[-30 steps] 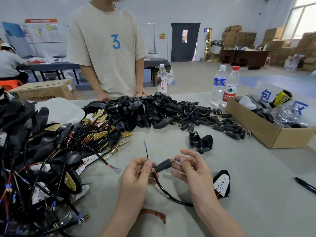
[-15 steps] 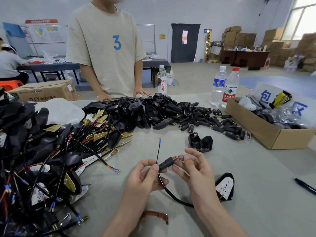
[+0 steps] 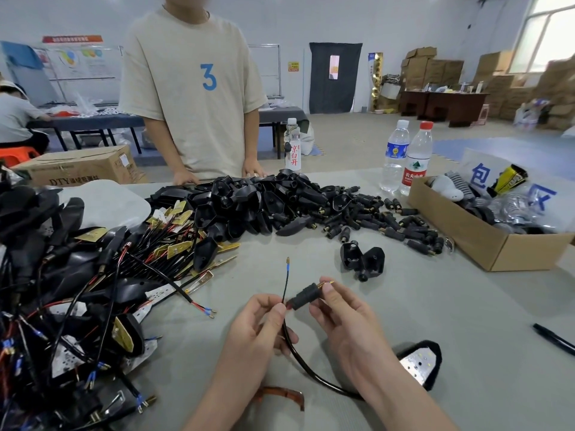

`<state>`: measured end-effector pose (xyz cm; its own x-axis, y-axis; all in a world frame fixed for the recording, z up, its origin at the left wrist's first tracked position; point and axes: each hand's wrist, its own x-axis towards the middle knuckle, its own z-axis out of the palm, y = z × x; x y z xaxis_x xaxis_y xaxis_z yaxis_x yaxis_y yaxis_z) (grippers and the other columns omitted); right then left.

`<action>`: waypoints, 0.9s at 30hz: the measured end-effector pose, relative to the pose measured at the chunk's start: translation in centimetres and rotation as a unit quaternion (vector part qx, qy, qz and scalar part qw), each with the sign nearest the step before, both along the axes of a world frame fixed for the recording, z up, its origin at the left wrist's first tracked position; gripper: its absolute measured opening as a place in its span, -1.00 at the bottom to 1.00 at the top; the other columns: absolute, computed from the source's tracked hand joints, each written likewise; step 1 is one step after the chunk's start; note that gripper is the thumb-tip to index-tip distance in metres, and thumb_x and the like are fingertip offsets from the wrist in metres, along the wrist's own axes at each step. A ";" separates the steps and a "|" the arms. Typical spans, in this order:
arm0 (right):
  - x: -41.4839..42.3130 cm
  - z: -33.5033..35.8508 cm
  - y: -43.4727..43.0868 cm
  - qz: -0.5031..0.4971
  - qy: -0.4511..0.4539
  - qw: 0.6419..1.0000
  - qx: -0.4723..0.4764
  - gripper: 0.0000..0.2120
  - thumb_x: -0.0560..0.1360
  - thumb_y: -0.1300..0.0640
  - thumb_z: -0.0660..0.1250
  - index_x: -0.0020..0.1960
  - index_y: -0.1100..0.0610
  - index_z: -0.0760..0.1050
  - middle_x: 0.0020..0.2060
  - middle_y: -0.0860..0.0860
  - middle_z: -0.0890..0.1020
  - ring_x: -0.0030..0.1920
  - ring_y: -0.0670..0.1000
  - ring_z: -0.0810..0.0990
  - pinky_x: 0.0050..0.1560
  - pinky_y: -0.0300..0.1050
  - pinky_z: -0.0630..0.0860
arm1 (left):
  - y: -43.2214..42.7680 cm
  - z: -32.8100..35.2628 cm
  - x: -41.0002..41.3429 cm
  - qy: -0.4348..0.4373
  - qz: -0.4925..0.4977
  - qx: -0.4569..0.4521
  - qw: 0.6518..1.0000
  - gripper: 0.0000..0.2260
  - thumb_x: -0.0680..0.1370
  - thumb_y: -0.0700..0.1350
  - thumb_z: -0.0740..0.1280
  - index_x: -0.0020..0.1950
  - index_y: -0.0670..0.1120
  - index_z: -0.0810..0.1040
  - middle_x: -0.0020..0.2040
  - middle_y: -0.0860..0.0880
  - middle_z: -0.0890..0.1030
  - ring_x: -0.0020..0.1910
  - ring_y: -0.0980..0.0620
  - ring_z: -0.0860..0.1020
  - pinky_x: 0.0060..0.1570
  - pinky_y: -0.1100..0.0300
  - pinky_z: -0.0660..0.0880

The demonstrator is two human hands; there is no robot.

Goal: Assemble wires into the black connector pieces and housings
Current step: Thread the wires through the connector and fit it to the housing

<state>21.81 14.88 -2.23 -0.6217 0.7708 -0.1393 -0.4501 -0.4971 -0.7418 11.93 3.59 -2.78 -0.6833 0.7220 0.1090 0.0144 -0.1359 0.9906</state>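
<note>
Loose wire [image 3: 285, 281] swung rightward; L hand [image 3: 253, 332] pinches cable [image 3: 292, 353], R hand [image 3: 348, 326] pinches connector [image 3: 306, 296], fingertips nearly meeting.

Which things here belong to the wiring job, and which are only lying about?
Job: black connector, cable, loose connectors, housings heap, wired bundle.
Lying about: water bottles, pen, cardboard box, brown strap.
</note>
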 end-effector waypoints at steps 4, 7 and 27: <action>0.3 0.6 -0.1 0.008 0.020 0.999 -0.041 -0.87 0.55 0.28 0.32 0.07 0.24 0.58 -0.13 0.17 0.72 -0.14 0.08 0.72 -0.15 -0.17 0.67 | -0.1 0.3 0.1 -0.034 0.014 0.015 0.999 -0.94 0.63 -0.27 0.28 0.05 -0.24 0.53 -0.06 -0.09 0.70 -0.32 -0.03 0.61 -0.39 0.21 0.52; 0.4 0.8 -0.5 0.032 0.015 0.999 -0.041 -0.87 0.57 0.27 0.31 0.11 0.23 0.55 -0.10 0.19 0.72 -0.12 0.15 0.73 -0.16 -0.11 0.67 | 0.0 0.0 -0.1 -0.013 0.034 0.005 0.999 -0.89 0.61 -0.30 0.31 0.08 -0.14 0.58 -0.07 -0.07 0.71 -0.17 0.04 0.64 -0.20 0.20 0.59; 0.1 0.4 -0.3 0.020 0.049 0.995 -0.089 -0.91 0.61 0.28 0.28 0.09 0.24 0.52 -0.08 0.24 0.71 -0.10 0.21 0.73 -0.21 -0.12 0.66 | 0.7 1.2 -0.4 -0.227 -0.012 0.072 0.971 -0.53 0.63 -0.23 0.16 -0.46 -0.07 0.56 -0.19 -0.12 0.65 -0.23 -0.05 0.62 -0.28 0.07 0.60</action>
<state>21.92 14.55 -1.80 -0.6689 0.7137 -0.2078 -0.4930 -0.6352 -0.5945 11.54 4.25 -1.58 -0.6676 0.7381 -0.0975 -0.4236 -0.2688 0.8650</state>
